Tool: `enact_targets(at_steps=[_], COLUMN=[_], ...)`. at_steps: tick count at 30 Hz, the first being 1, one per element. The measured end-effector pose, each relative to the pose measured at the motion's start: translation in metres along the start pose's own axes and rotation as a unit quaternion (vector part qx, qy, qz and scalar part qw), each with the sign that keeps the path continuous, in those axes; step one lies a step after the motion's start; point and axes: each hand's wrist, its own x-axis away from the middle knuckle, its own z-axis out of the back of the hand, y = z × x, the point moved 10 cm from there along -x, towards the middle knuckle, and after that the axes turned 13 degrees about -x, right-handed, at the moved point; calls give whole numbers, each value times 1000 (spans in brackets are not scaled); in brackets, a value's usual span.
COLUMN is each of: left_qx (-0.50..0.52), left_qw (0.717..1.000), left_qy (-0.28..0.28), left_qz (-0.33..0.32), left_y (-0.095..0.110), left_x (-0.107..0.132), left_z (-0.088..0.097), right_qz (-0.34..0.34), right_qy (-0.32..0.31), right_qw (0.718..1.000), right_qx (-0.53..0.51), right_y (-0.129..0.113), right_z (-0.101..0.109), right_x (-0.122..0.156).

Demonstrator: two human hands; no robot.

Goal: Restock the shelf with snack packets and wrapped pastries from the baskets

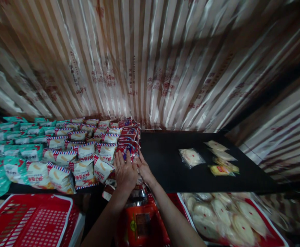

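My left hand lies with its fingers stretched out over the near end of a row of red packets. At the right edge of the same row, my right hand has its fingers extended against the packets' side; its fingertips are partly hidden. The red packets have a blue-and-white printed picture and overlap each other away from me. Just left of them stand several white snack bags with striped red-and-blue edges. Below my wrists sits an orange-red package with a dark window, partly covered by my arms.
Teal snack bags fill the far left. On the black shelf to the right lie a clear-wrapped pale flat item and a yellow packet. Red baskets stand below left; another basket holds round pale wrapped items. Striped sheeting hangs behind.
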Motion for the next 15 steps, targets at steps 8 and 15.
enact_targets(at_steps=[8,15], left_qx=[-3,13], left_qw=[1000,999], left_qy=[5,29], left_qz=[-17,-2], left_y=[1,6], left_x=[-6,-4], left_z=[-1,8], right_qz=[-20,-11], right_qy=[8,3], right_qw=[1000,1000], right_qx=[-7,-7], right_y=[2,2], right_z=[2,0], right_x=[1,0])
